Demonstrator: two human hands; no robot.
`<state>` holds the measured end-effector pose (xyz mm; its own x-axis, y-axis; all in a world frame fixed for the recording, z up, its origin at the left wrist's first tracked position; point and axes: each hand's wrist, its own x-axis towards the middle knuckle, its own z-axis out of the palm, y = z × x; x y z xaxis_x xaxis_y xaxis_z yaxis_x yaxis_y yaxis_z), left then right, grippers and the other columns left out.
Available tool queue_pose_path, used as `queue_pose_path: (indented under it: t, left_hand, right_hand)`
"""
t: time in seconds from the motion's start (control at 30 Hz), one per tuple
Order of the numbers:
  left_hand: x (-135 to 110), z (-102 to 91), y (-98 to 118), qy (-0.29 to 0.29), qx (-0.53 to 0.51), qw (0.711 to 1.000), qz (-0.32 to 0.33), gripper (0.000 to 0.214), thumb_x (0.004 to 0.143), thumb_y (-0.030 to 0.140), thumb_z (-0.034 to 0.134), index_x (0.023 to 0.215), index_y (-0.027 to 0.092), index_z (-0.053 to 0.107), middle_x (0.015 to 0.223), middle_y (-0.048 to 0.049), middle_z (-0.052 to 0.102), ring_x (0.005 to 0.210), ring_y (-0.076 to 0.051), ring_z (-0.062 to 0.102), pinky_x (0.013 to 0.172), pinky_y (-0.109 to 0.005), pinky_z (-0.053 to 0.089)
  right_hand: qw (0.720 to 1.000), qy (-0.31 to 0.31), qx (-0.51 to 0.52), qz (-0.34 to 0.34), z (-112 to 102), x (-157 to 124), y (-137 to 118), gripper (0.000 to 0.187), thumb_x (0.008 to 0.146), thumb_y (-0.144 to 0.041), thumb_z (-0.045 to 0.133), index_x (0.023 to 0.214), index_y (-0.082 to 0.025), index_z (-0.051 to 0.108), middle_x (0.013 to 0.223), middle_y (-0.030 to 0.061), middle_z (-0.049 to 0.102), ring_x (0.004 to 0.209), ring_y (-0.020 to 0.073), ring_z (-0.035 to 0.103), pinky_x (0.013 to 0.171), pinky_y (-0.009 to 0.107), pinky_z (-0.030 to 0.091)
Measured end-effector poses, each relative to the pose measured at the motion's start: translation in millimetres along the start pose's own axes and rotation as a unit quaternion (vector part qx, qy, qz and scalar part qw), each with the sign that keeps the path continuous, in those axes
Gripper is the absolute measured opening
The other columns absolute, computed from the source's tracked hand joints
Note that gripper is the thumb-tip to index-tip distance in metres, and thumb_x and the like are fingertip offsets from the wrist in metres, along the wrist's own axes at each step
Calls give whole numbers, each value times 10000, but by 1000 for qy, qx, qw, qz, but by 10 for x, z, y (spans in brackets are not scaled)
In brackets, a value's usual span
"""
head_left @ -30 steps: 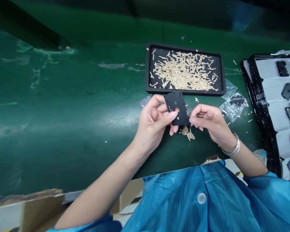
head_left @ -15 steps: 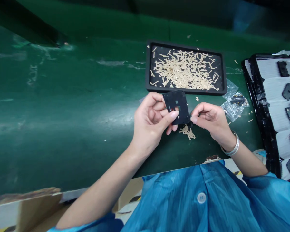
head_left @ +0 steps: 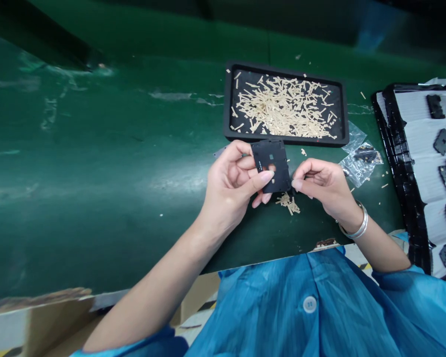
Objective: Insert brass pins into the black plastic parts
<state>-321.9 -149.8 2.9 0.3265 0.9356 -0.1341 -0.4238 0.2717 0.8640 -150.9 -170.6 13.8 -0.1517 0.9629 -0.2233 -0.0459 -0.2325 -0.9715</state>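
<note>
My left hand grips a flat, square black plastic plate with small cut-outs, thumb on its face and fingers behind. At the plate's lower right edge, my right hand has thumb and forefinger pinched together. Whatever may be between those fingertips is too small to make out. Below the plate, a little heap of pale thin strips lies on the table. Just beyond my hands stands a shallow black tray holding many more pale strips.
Right of the tray lies a clear plastic bag with dark parts inside. A black-rimmed case on the far right holds rows of black plastic parts on white lining. The green table has its worn front edge near my body.
The black plate has tilted slightly in my left hand and sits a touch further left. My right hand stays pinched at its edge, almost unmoved.
</note>
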Motion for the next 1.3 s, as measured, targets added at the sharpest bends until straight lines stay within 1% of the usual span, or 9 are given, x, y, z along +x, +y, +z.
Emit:
queue_pose_path:
  t: [0.17, 0.27, 0.37, 0.47, 0.57, 0.7, 0.83, 1.07, 1.3]
  left_hand:
    - [-18, 5, -26, 22, 32, 998, 41, 324, 709, 198, 801, 807, 223, 493, 707, 48, 657, 390, -50, 544, 269, -125, 331]
    - [-37, 38, -28, 44, 57, 995, 66, 308, 729, 200, 788, 794, 214, 488, 698, 47, 646, 415, -43, 544, 298, -115, 363]
    - [-51, 79, -11, 61, 68, 993, 80, 324, 704, 189, 807, 784, 205, 494, 681, 46, 628, 448, -47, 550, 342, -124, 415]
    - [-51, 90, 1, 59, 63, 993, 78, 345, 673, 163, 827, 780, 197, 500, 674, 41, 620, 464, -50, 552, 375, -134, 442]
    - [-39, 56, -14, 42, 45, 995, 76, 322, 692, 180, 815, 787, 200, 508, 683, 32, 632, 455, -55, 551, 362, -142, 432]
    - [-21, -3, -47, 24, 25, 997, 68, 288, 727, 178, 785, 812, 217, 513, 714, 29, 660, 417, -57, 546, 290, -140, 336]
    - [-12, -22, -48, 9, 18, 998, 53, 284, 731, 178, 778, 809, 226, 509, 714, 39, 662, 390, -60, 544, 259, -146, 268]
    - [-7, -6, -19, 4, -16, 1000, 26, 321, 704, 190, 800, 809, 228, 499, 706, 49, 660, 378, -61, 536, 255, -154, 266]
    - [4, -9, -36, -6, -37, 999, 21, 328, 702, 183, 799, 809, 211, 490, 696, 64, 657, 381, -50, 555, 268, -116, 299]
  right_hand:
    - [1000, 6, -7, -5, -2, 1, 12, 184, 693, -272, 743, 654, -158, 602, 603, -40, 537, 505, 45, 411, 450, 200, 304]
    - [1000, 13, -19, -7, 2, 6, 28, 157, 704, -257, 718, 659, -162, 601, 622, -30, 556, 527, 52, 434, 467, 203, 331]
    - [999, 22, -37, -13, 10, 6, 41, 135, 703, -237, 708, 658, -165, 603, 640, -23, 576, 555, 63, 463, 490, 207, 363]
    - [998, 30, -54, -24, 13, 4, 42, 120, 696, -211, 704, 647, -167, 604, 638, -24, 579, 562, 66, 475, 496, 208, 375]
    - [998, 32, -52, -21, 7, 10, 37, 127, 697, -225, 706, 643, -170, 605, 633, -26, 582, 547, 62, 471, 481, 203, 372]
    - [999, 24, -24, -5, -4, 26, 43, 143, 692, -248, 721, 646, -168, 612, 610, -37, 562, 496, 41, 413, 438, 194, 322]
    - [1000, 7, 23, -9, -5, 37, 54, 147, 676, -215, 745, 634, -164, 614, 590, -47, 549, 500, 38, 418, 458, 196, 335]
    - [994, -27, 86, 64, 3, 46, 44, 248, 628, -285, 817, 647, -153, 608, 562, -46, 556, 473, 38, 417, 412, 182, 296]
    - [990, -39, 113, 78, 8, 43, 55, 275, 657, -336, 802, 671, -153, 597, 553, -43, 570, 458, 36, 434, 407, 166, 310]
